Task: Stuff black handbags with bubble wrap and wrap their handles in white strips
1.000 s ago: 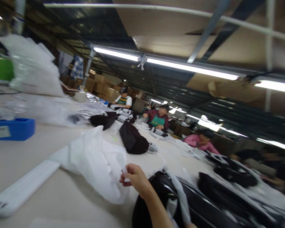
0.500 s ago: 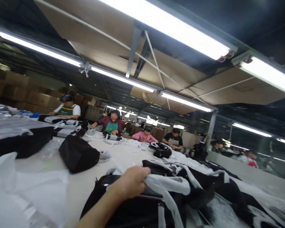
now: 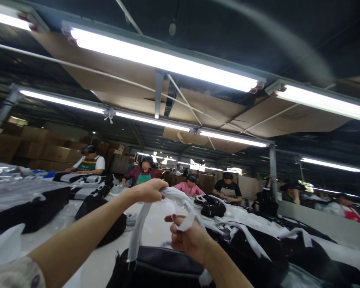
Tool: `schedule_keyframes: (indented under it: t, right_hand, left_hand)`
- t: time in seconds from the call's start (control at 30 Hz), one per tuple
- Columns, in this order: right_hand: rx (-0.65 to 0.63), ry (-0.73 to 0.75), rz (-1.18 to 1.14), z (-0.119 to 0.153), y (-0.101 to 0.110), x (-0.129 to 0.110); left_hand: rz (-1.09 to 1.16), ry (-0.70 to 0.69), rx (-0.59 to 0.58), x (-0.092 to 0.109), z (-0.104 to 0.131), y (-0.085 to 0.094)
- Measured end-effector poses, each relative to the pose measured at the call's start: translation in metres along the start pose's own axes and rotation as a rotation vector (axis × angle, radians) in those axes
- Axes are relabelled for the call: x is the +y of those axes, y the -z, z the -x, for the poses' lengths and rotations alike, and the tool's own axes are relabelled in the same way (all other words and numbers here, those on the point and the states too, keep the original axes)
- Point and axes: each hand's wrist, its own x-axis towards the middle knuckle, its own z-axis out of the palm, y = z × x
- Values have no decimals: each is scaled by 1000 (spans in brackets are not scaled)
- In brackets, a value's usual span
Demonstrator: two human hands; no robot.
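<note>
A black handbag [image 3: 165, 260] stands at the near edge of the view, its top zip side facing me. Its handle is covered in thin white wrapping [image 3: 140, 230] and rises in an arch above the bag. My left hand [image 3: 151, 190] is closed around the top of this wrapped handle and holds it up. Below and to the right, my right hand [image 3: 189, 238] has its fingers curled at a loose white end of the wrapping [image 3: 186, 221]. The lower right part of the handle is hidden behind my right hand and forearm.
Another black bag [image 3: 105, 220] lies to the left, with white sheets [image 3: 6, 246] nearer me. Black bags with wrapped straps [image 3: 252, 244] are heaped on the right. Several co-workers, one in a pink top [image 3: 190, 187], sit across the white table [image 3: 151, 224].
My left hand has lifted the wrapped handle upward, so it now stands above the bag. My right hand has come into view at the wrapping. The camera has tilted up slightly.
</note>
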Motion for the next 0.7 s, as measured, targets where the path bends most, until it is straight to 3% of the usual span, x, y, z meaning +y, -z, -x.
schedule_keyframes:
  t: [0.17, 0.37, 0.5, 0.7]
  right_hand:
    - [-25, 129, -39, -29, -20, -23]
    - [-58, 188, -37, -23, -19, -28]
    - [-65, 186, -8, -19, -14, -35]
    - [-68, 122, 15, -17, -11, -39]
  left_hand:
    - [191, 110, -145, -3, 3, 5]
    - [358, 166, -207, 1, 2, 10]
    - [458, 226, -91, 8, -10, -12]
    - [420, 147, 260, 17, -23, -55]
